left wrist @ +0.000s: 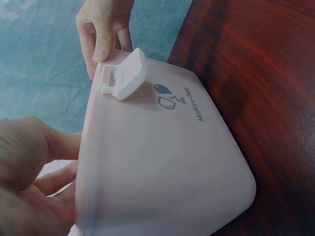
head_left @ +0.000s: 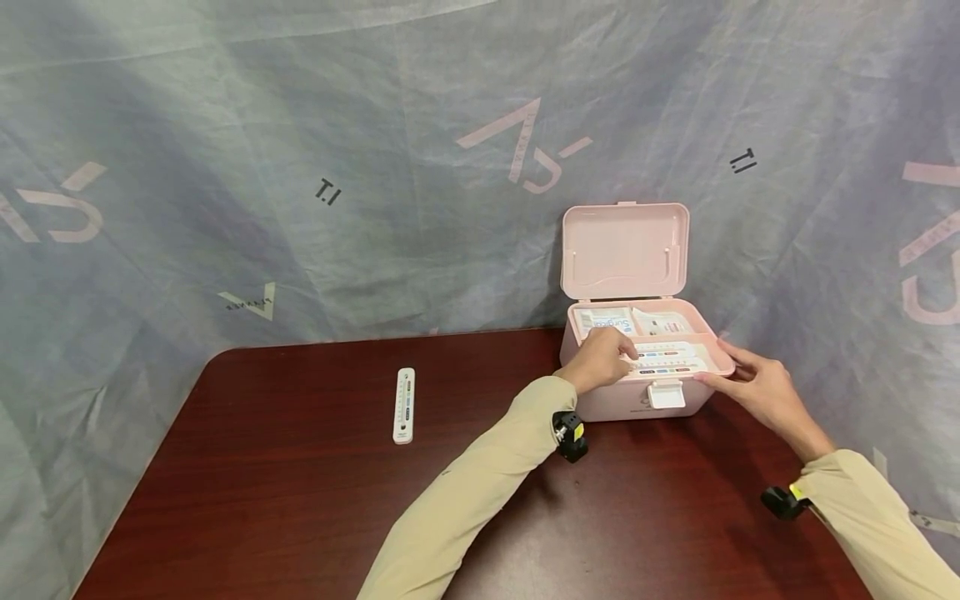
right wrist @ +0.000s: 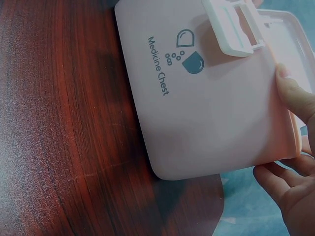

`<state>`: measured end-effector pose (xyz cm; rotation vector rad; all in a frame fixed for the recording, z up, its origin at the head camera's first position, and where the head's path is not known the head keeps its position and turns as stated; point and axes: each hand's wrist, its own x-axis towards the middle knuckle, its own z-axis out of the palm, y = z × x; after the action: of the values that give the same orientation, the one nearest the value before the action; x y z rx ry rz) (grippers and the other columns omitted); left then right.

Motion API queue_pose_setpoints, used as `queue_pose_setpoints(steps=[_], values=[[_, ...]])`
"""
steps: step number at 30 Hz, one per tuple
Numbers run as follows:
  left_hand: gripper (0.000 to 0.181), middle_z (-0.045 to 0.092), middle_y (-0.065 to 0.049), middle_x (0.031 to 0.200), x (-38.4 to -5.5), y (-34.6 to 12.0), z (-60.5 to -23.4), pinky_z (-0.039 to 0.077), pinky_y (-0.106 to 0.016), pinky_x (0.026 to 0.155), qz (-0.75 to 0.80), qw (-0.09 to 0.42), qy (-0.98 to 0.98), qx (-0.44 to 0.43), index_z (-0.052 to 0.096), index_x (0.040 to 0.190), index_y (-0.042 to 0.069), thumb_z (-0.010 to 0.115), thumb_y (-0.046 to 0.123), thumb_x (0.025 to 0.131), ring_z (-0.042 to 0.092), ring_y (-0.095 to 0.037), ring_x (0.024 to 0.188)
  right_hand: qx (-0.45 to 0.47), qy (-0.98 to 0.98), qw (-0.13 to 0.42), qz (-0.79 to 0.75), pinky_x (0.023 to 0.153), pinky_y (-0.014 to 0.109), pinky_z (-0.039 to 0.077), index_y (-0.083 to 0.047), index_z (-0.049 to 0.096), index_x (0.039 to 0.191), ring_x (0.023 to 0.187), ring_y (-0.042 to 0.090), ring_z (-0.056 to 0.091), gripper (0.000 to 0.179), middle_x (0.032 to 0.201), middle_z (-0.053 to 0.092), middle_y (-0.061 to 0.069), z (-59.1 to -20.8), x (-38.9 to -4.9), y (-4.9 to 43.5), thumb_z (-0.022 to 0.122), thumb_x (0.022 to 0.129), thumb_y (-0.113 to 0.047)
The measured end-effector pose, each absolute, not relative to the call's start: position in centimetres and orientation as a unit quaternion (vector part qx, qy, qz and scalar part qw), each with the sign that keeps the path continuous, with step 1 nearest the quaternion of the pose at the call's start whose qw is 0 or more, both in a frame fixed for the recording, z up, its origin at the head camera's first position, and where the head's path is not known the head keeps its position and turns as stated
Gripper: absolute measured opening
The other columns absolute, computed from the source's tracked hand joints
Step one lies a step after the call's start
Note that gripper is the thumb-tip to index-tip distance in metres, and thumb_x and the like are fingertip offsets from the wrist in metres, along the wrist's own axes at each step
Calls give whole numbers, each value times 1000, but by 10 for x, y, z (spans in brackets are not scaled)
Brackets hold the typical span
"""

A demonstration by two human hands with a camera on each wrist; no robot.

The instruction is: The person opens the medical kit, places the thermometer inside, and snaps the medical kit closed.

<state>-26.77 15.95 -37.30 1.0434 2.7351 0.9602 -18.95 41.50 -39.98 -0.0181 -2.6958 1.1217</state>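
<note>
A pink medicine chest (head_left: 611, 407) stands on the table with its lid (head_left: 626, 250) raised. In its front compartment lie white strip thermometers (head_left: 678, 365) with coloured scale marks. My left hand (head_left: 600, 360) reaches over the front left rim into that compartment, fingers bent at the thermometers' left ends. In the left wrist view the chest wall partly hides those fingertips, so whether they pinch a thermometer is unclear. My right hand (head_left: 761, 392) grips the chest's front right corner, thumb on the front rim and fingers along the side. The white latch (left wrist: 129, 76) hangs unfastened on the front.
Another white thermometer (head_left: 403, 406) lies by itself on the dark red-brown table (head_left: 300, 483), left of the chest. Behind the dividers sit a surgical-labelled packet (head_left: 606, 320) and a second white packet (head_left: 663, 323). A grey printed cloth (head_left: 412, 208) hangs behind the table.
</note>
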Motion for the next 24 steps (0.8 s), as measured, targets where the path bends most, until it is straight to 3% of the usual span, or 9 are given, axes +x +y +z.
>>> queue_pose_setpoints(steps=[10,24], values=[[26,65,-4,101,-262,144,-369,40,-12,68,367,-1,864,345,74,103,9,62,3,81,58,-11,90,-3,-921,116,373,65,4,41,-2,43,140,87,-19,48,78,130,48,30,-399,-191,414,78,77,-32],[25,66,-3,99,-255,129,-366,37,-10,71,379,-55,850,360,73,102,11,64,5,80,60,-16,92,0,-925,120,361,62,5,41,4,47,136,83,-19,49,78,123,53,31,-396,-191,415,80,75,-32]])
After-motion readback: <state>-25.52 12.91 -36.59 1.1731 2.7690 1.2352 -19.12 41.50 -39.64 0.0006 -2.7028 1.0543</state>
